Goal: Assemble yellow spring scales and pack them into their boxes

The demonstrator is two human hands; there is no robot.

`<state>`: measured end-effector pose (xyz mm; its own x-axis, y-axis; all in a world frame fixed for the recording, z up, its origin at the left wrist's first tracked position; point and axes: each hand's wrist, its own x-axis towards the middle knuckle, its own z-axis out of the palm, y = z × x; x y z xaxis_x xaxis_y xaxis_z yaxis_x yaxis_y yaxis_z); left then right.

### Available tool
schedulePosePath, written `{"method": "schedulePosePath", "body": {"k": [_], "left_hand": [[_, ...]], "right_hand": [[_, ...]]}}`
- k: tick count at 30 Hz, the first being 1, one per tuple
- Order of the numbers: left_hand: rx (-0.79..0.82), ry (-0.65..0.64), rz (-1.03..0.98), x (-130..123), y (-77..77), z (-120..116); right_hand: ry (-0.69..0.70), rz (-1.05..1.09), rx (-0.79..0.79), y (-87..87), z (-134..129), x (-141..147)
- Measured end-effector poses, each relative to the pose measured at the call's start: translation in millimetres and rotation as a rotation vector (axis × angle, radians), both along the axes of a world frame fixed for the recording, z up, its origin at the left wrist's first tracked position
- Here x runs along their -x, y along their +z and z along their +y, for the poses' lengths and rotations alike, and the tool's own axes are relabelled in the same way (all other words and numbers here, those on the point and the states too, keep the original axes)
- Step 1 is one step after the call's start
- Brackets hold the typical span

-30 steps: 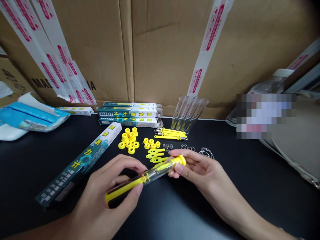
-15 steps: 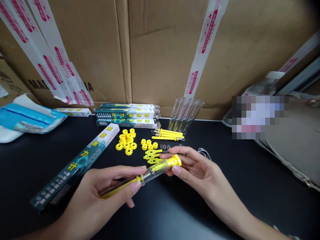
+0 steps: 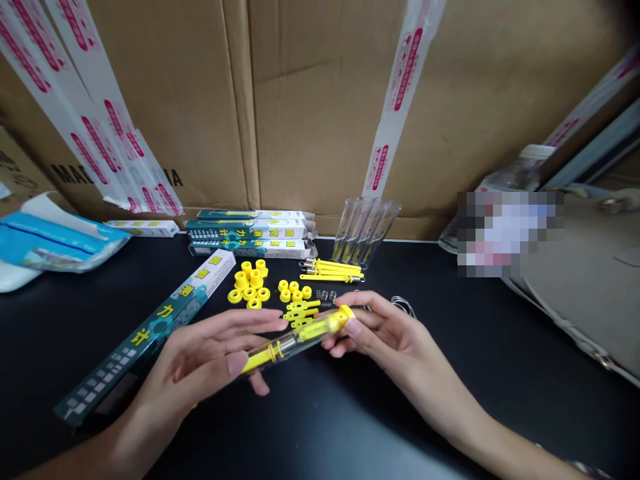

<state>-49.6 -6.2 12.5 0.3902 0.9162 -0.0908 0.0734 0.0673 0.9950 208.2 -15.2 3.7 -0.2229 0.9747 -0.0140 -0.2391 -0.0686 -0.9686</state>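
A tubular spring scale (image 3: 287, 345) slants across in front of me, with a clear tube, a yellow inner rod, a spring and a yellow end cap. My right hand (image 3: 383, 337) pinches the yellow cap at its upper end between thumb and fingers. Around the lower part of the tube is my left hand (image 3: 210, 357), its thumb lying on the tube and its fingers loosely behind it; the lower end is mostly hidden by that hand. Just beyond are flat yellow hook pieces (image 3: 303, 313), small yellow rings (image 3: 295, 291) and small springs (image 3: 326, 296).
Yellow collars and caps (image 3: 249, 283) lie behind my left hand. Yellow rods with springs (image 3: 333, 271) lie before clear tubes (image 3: 367, 230) leaning on cardboard (image 3: 310, 120). Printed boxes (image 3: 245, 233) are stacked behind; another box (image 3: 150, 333) lies left. Metal hooks (image 3: 403, 305), a bottle (image 3: 520, 173) and a bag (image 3: 575, 287) are right.
The fingers of my left hand have loosened and spread, and its thumb has slid down the tube. My right hand still pinches the cap. The view has shifted slightly.
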Motion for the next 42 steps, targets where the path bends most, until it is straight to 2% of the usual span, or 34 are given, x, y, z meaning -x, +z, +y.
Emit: {"method": "schedulePosePath", "body": {"k": [5,9,15,20,24,31,38,42], "left_hand": [[-0.049,-0.094,0.008,-2.2,2.2,0.2],[-0.033,-0.138,-0.087,-3.5,4.3,2.7],[0.218,-0.018,-0.189,-8.0,6.1,4.5],[0.347,-0.004,-0.333,-8.1,-8.2,12.8],[0.363,-0.029,-0.354,-7.3,-14.5,15.6],[0.393,-0.009,-0.315,-10.0,0.0,12.8],[0.371,-0.023,-0.375,-9.4,-11.7,14.8],[0.363,0.024,-0.346,-12.7,-1.4,9.3]], "right_hand": [[0.039,0.019,0.03,-1.6,0.9,-0.8],[-0.008,-0.027,-0.013,0.2,0.8,-1.2],[-0.085,-0.051,-0.113,-1.8,3.0,-2.5],[-0.078,-0.038,-0.089,-4.7,4.1,-3.5],[-0.056,-0.042,-0.055,-5.4,4.4,-3.9],[-0.086,-0.089,-0.078,-2.2,2.9,-4.3],[-0.082,-0.048,-0.032,-0.4,6.3,-4.0],[-0.094,-0.065,-0.025,-0.2,6.1,-4.5]]}}
